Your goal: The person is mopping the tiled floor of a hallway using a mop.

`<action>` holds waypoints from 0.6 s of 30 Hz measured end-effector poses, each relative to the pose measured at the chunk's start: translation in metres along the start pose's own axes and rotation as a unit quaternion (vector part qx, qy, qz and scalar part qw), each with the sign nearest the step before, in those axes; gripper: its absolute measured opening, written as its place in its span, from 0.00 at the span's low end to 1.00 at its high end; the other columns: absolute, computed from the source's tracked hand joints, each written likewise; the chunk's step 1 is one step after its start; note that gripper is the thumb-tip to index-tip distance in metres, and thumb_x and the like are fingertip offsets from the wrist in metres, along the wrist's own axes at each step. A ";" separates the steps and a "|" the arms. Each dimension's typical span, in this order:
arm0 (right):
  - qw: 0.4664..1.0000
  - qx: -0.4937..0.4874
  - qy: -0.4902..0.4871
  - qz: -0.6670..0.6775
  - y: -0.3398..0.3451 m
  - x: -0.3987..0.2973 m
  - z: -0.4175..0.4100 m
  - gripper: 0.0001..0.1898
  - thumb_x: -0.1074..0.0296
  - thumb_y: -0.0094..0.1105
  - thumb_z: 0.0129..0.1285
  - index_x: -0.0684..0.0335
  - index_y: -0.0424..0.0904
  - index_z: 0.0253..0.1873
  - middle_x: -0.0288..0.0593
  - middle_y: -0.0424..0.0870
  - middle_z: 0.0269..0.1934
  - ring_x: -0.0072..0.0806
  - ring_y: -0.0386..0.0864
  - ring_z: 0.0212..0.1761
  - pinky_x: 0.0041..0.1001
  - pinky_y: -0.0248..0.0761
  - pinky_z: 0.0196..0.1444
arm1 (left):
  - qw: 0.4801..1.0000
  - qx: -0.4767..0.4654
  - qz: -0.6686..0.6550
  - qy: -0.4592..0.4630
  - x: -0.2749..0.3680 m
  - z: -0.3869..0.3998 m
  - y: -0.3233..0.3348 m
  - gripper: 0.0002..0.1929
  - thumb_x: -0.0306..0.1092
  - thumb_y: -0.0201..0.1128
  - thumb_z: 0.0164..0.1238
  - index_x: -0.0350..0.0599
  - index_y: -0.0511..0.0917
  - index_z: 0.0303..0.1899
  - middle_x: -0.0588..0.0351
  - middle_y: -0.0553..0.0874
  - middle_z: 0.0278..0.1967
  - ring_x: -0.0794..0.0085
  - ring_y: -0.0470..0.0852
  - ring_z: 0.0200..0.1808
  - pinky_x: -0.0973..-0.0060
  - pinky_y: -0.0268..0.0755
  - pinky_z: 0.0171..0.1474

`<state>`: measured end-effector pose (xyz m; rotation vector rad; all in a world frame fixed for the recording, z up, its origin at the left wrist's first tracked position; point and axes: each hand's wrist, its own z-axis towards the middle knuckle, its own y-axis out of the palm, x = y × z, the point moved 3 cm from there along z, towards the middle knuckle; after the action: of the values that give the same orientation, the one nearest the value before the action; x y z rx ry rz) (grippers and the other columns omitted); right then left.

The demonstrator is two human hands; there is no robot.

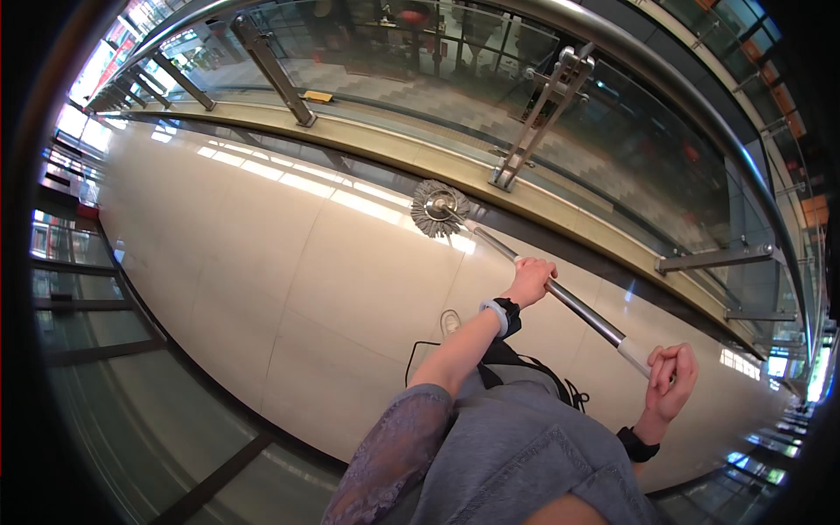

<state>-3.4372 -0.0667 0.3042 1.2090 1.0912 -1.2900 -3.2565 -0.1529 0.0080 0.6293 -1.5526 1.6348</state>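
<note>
A round spin mop lies across my view, its grey string head [430,223] on the pale floor against the dark border strip below the railing. From the head, a metal mop handle [585,316] slants down to the right. My left hand [533,281] is wrapped around the middle of the shaft. At the handle's upper end, my right hand [673,377] curls around the tip of the white grip [634,358]. Both wrists wear black bands, and the left also has a pale ring-shaped band.
Along the far side runs a glass balustrade with steel posts [279,75], a tubular handrail [610,36] and a yellowish base ledge [394,146]. Glossy floor tiles [223,262] stretch left. Dark-framed glass panels [151,407] border the near left. One pale shoe [450,321] shows below me.
</note>
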 end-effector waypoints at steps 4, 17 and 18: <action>0.999 -0.035 0.018 0.026 -0.011 -0.011 0.028 0.17 0.66 0.38 0.72 0.65 0.70 0.28 0.28 0.55 0.07 0.15 0.51 0.07 0.22 0.60 0.26 | 1.000 0.012 -0.004 -0.019 0.015 -0.006 -0.010 0.11 0.30 0.65 0.47 0.53 0.76 0.34 0.58 0.79 0.32 0.60 0.75 0.44 0.61 0.58 0.48; 0.937 -0.267 0.195 0.108 0.021 0.098 0.123 0.12 0.70 0.48 0.66 0.71 0.75 0.31 0.32 0.63 0.09 0.18 0.63 0.11 0.23 0.68 0.28 | 0.952 -0.050 0.050 -0.297 -0.074 -0.097 -0.010 0.10 0.43 0.67 0.47 0.64 0.80 0.35 0.59 0.80 0.32 0.59 0.79 0.40 0.58 0.58 0.42; 0.935 -0.274 0.196 0.113 0.024 0.101 0.130 0.12 0.70 0.48 0.66 0.71 0.75 0.31 0.32 0.63 0.09 0.18 0.63 0.11 0.23 0.68 0.28 | 0.953 0.014 0.082 -0.291 -0.070 -0.099 -0.014 0.14 0.37 0.71 0.45 0.63 0.80 0.38 0.61 0.79 0.31 0.62 0.78 0.41 0.61 0.60 0.44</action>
<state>-3.4217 -0.2061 0.2157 1.1329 1.4298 -0.5158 -3.1895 -0.0704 -0.0526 1.0939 -2.0448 1.6827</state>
